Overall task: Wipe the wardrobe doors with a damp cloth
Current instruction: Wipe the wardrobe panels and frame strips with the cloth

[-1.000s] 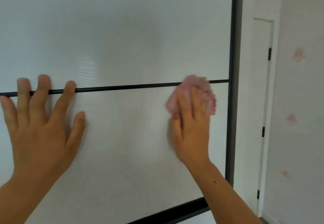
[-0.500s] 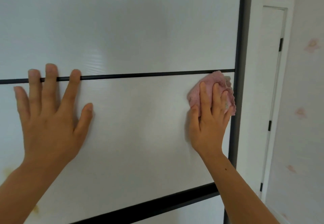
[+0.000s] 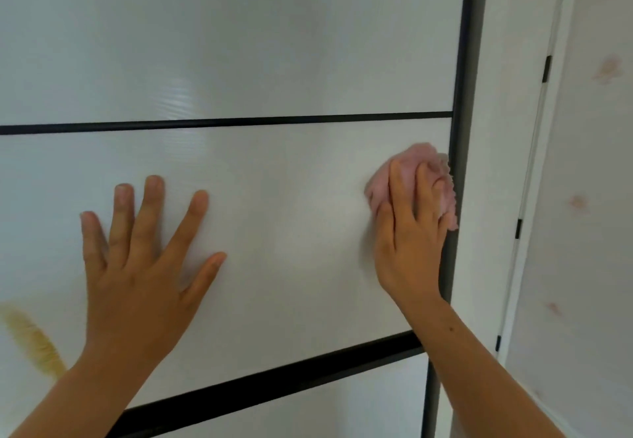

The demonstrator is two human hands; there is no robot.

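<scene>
The white wardrobe door (image 3: pixel 294 218) fills most of the view, split by thin black horizontal bars and edged by a dark vertical frame (image 3: pixel 460 122) on the right. My right hand (image 3: pixel 409 232) presses a crumpled pink cloth (image 3: pixel 416 167) flat against the door's middle panel, right beside the dark frame. The cloth sticks out above and to the right of my fingers. My left hand (image 3: pixel 144 266) lies flat on the same panel, fingers spread, well left of the cloth.
A yellowish smear (image 3: pixel 32 341) marks the panel at the lower left. Right of the wardrobe stand a white room door (image 3: pixel 527 163) with black hinges and a wall with faint pink pattern (image 3: pixel 596 198).
My right hand and the cloth have slid right along the panel to the dark frame and then down from the upper bar. My left hand has come down off the bar.
</scene>
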